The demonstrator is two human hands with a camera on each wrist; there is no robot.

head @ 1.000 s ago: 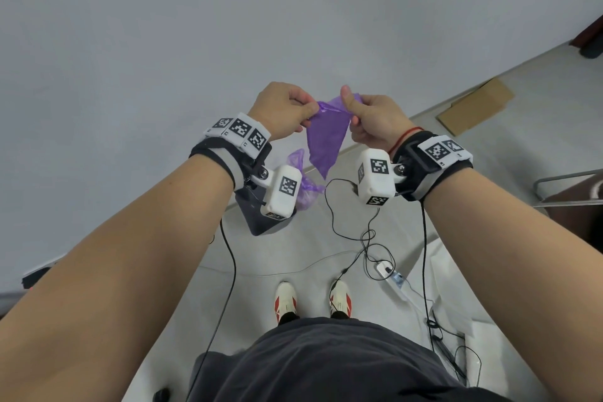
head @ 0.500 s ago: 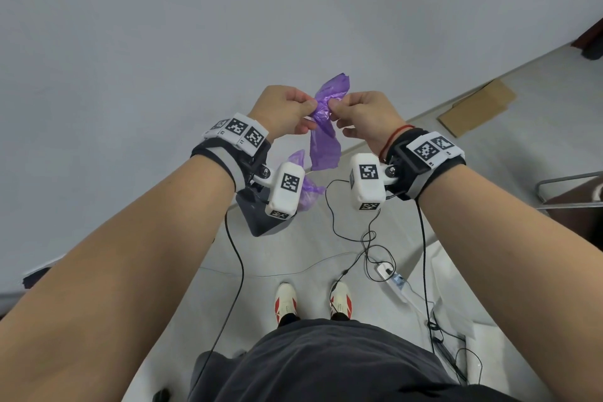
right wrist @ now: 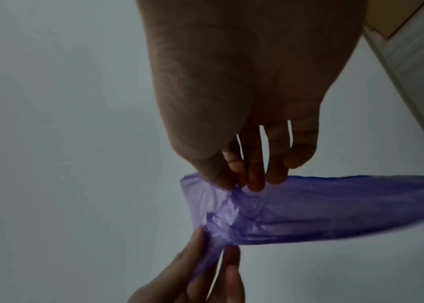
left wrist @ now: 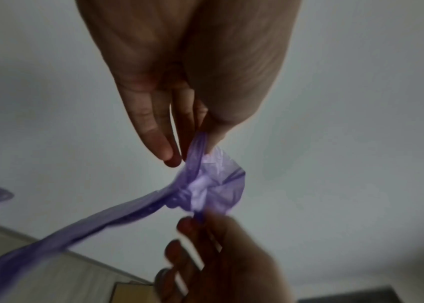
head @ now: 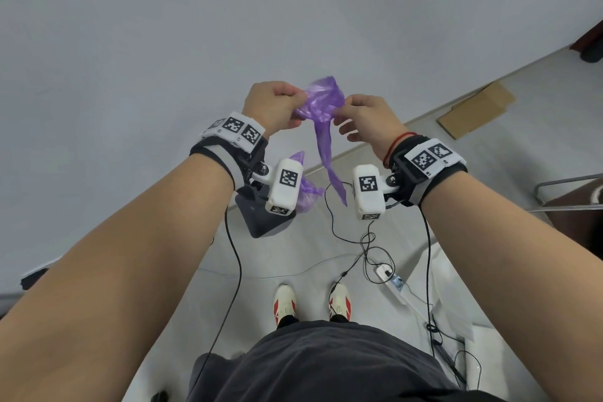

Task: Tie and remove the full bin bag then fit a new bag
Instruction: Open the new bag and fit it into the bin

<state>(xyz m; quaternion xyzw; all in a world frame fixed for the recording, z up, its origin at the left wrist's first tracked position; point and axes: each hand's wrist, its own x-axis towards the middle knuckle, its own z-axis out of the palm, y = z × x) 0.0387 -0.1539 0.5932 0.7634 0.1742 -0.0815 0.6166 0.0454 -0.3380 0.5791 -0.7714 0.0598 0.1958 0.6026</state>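
A folded purple bin bag (head: 321, 104) is held up at chest height in front of the white wall. My left hand (head: 277, 104) pinches its upper edge from the left and my right hand (head: 362, 114) pinches it from the right, both between thumb and fingers. The bag's top is bunched and spread a little between the hands; a narrow tail (head: 329, 166) hangs down. Up close, the left wrist view catches the crumpled bag (left wrist: 205, 184), and in the right wrist view the bag (right wrist: 296, 209) runs off to the right. Below stand a dark bin (head: 261, 219) and a tied purple bag (head: 306, 192).
Black cables (head: 368, 248) and a white power strip (head: 391, 281) lie on the pale floor to the right of my shoes (head: 284, 303). Flat cardboard (head: 473, 108) lies by the wall. A metal-framed piece of furniture (head: 574, 199) stands at the right edge.
The bag's top has been worked apart from a flat fold into a bunched, wider opening. My hands have shifted their pinch on it and the tail hangs longer and narrower.
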